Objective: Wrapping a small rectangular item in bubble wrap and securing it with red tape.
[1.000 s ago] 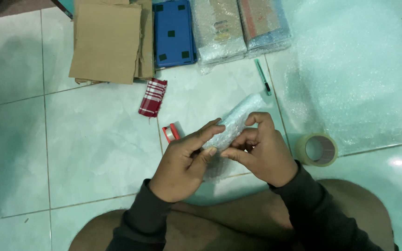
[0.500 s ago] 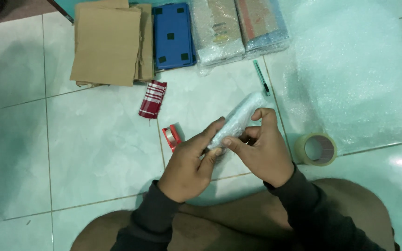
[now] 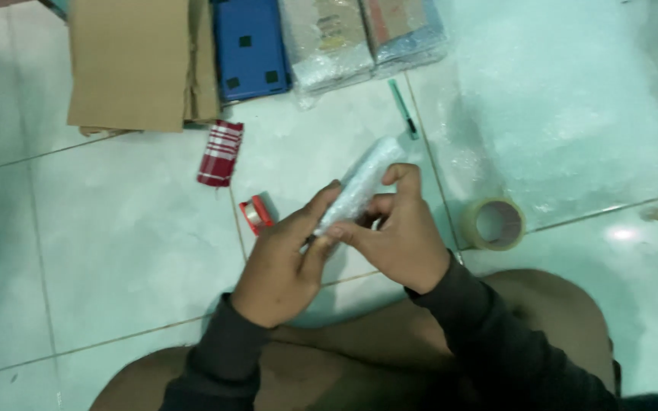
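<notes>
Both hands hold a long narrow object wrapped in bubble wrap above the tiled floor. My left hand pinches its lower end with thumb and fingers. My right hand grips it from the right side, the index finger curled over its upper part. The wrapped object tilts up and to the right. What is inside the wrap cannot be made out.
On the floor lie a red small tape dispenser, a red-and-white checked pouch, a roll of clear tape, a green pen, flat cardboard, a blue case, wrapped packages and a bubble wrap sheet.
The bubble wrap has been pulled tighter around the object, which now looks narrower. Both hands have shifted slightly on it; the view has drifted a little.
</notes>
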